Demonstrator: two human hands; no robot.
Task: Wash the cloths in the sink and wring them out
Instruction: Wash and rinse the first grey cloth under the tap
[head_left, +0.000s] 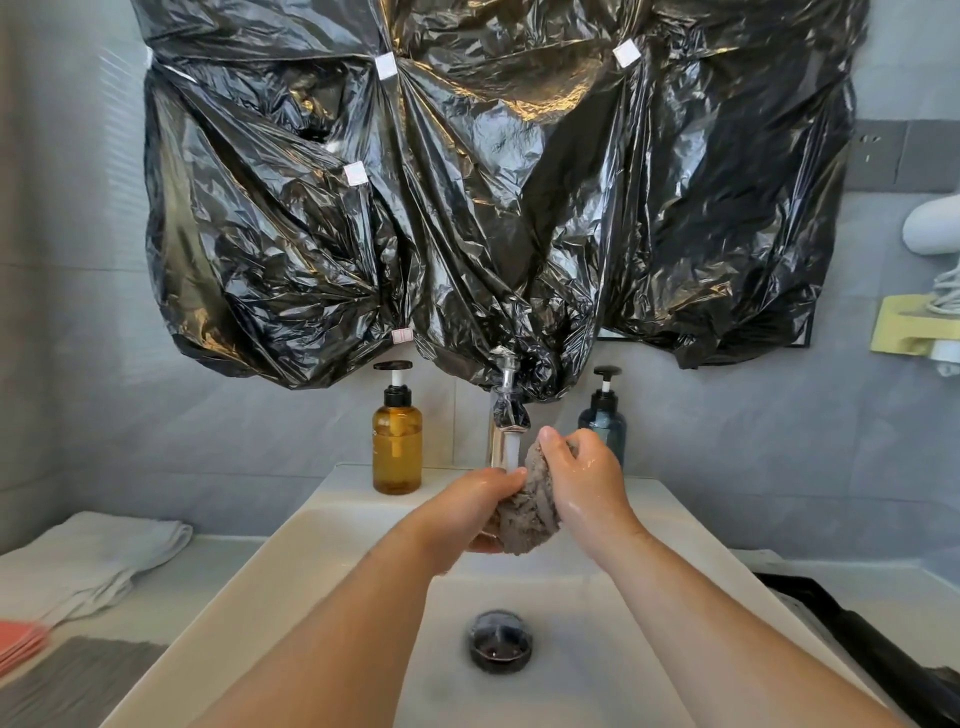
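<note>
A bunched grey-brown cloth (527, 512) is held above the white sink (291, 561), right under the chrome tap (505, 415), from which water runs. My left hand (470, 506) grips the cloth's lower left side. My right hand (582, 480) grips its upper right side, thumb on top. Both hands are wet. On the counter to the left lie a folded white cloth (88, 561), a grey cloth (72, 675) and a pink cloth (21, 642).
An amber pump bottle (397, 441) stands left of the tap and a dark blue pump bottle (603, 415) right of it. The dark drain (500, 642) sits in the basin's middle. Black plastic sheeting (467, 197) covers the wall above. A black object (872, 649) lies at right.
</note>
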